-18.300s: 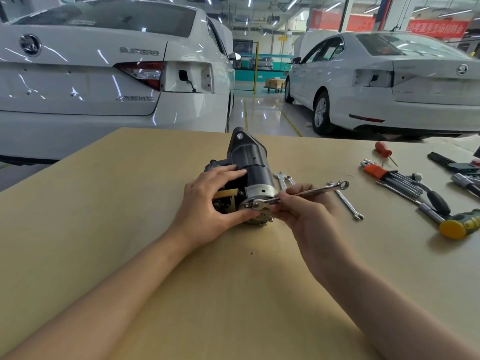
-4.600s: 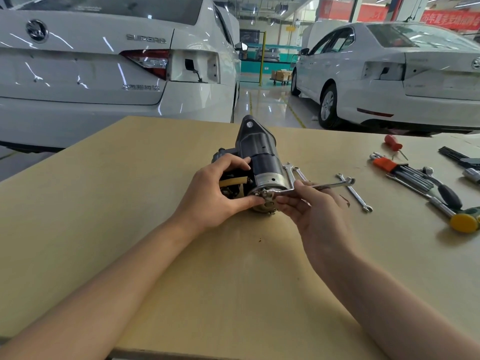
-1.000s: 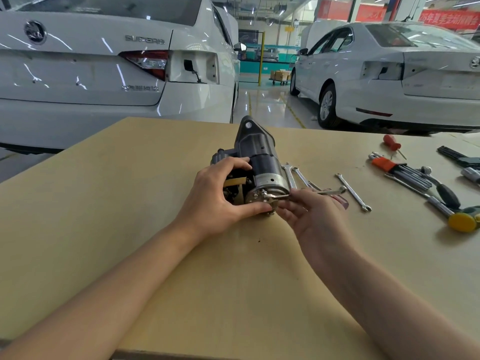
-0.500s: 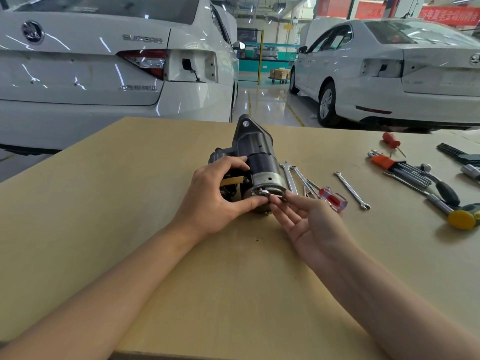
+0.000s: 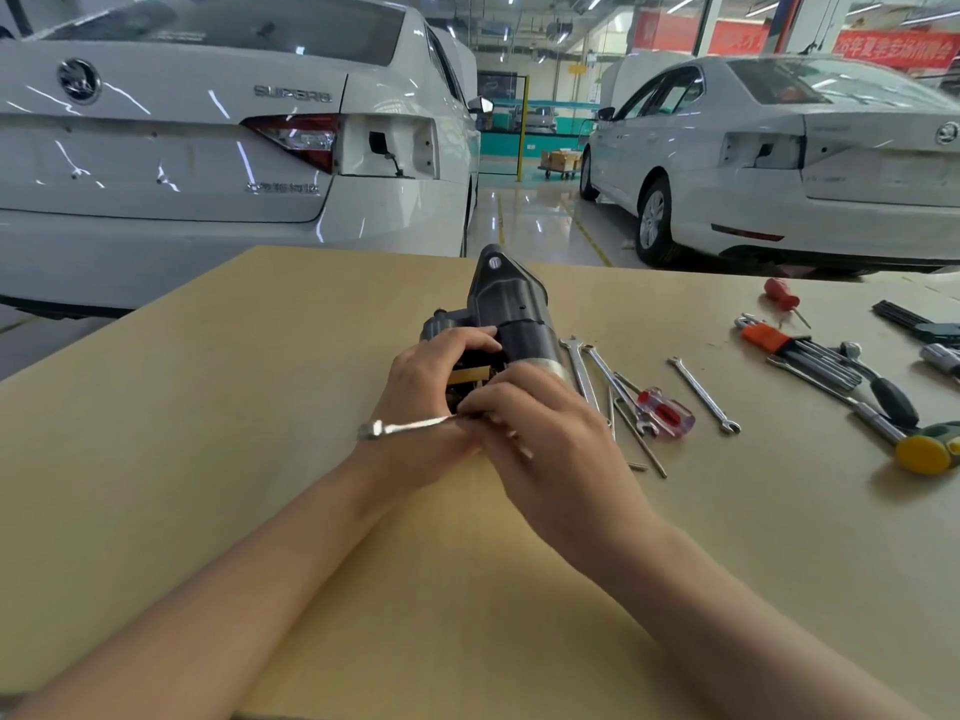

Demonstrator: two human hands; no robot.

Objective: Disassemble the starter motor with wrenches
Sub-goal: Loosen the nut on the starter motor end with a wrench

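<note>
With the starter motor [image 5: 511,324] lying on the workbench [image 5: 208,459] and gripped by the left hand [image 5: 436,387], the right hand [image 5: 540,433] pinching the combination wrench [image 5: 405,426] should seat it squarely on the hidden rear fastener before turning

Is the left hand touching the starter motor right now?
Touching. The head view shows the left hand with its fingers curled over the starter motor at its dark housing, no gap visible. The right hand holds the wrench near the motor's end.
</note>
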